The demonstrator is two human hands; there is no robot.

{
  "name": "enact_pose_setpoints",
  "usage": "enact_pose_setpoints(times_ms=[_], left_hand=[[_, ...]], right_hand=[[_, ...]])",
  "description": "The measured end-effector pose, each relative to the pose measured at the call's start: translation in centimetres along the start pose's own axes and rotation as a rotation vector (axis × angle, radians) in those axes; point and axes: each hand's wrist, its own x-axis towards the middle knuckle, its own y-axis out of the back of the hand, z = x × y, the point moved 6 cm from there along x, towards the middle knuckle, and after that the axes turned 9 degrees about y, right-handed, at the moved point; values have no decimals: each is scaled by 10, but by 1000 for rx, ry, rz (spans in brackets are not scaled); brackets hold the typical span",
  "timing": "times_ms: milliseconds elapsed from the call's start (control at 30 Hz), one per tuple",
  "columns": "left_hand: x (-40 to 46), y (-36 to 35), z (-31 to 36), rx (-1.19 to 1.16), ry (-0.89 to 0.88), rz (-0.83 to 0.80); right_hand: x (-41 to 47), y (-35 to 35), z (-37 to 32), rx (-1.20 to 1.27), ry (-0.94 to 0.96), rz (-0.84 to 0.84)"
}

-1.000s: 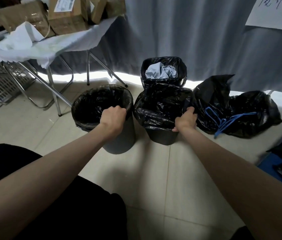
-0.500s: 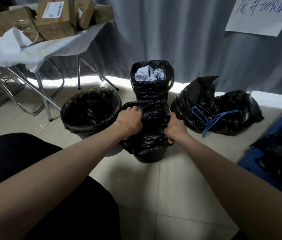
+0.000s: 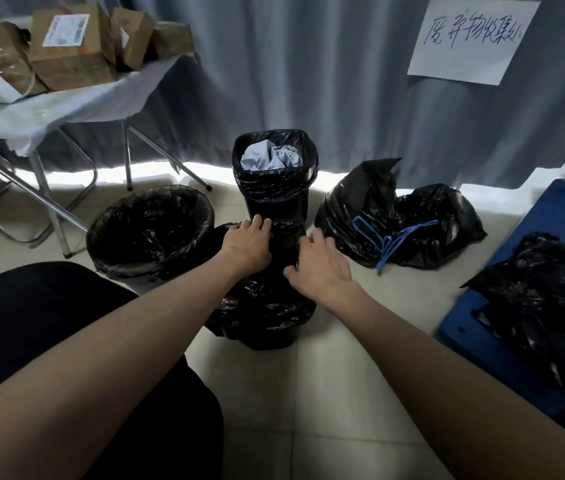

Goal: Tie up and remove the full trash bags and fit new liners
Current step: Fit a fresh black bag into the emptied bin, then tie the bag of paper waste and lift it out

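Grey curtain (image 3: 309,81) out back, bench (image 3: 66,109) piled with boxes. 3 lined bins on the floor; the nearest bin (image 3: 267,306) sits between my arms. Left hand (image 3: 248,245) and right hand (image 3: 319,268) lie flat on its bag, fingers spread wide.

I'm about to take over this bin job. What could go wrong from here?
1. Both hands, left hand and right hand, lie flat on the middle bin's black liner, so the loose plastic may slip off the rim.
2. The rear bin stands touching it, full of crumpled paper; a nudge might tip it.
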Motion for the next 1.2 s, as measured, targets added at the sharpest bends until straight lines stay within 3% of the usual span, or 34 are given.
enact_pose_setpoints(times_ms=[67, 200, 300, 733, 1000, 1200], left_hand=[[5, -6, -7, 10, 17, -57], [11, -13, -16, 23, 44, -136], [13, -17, -15, 19, 48, -153], [19, 5, -22, -3, 50, -25], [82, 67, -49, 53, 86, 64], [138, 68, -62, 22, 181, 63]], right_hand=[[1, -10, -7, -45, 99, -30], [1, -30, -7, -83, 148, -165], [0, -33, -8, -93, 174, -175], [26, 3, -12, -29, 171, 68], [107, 41, 3, -117, 142, 62], [175, 43, 31, -51, 14, 126]])
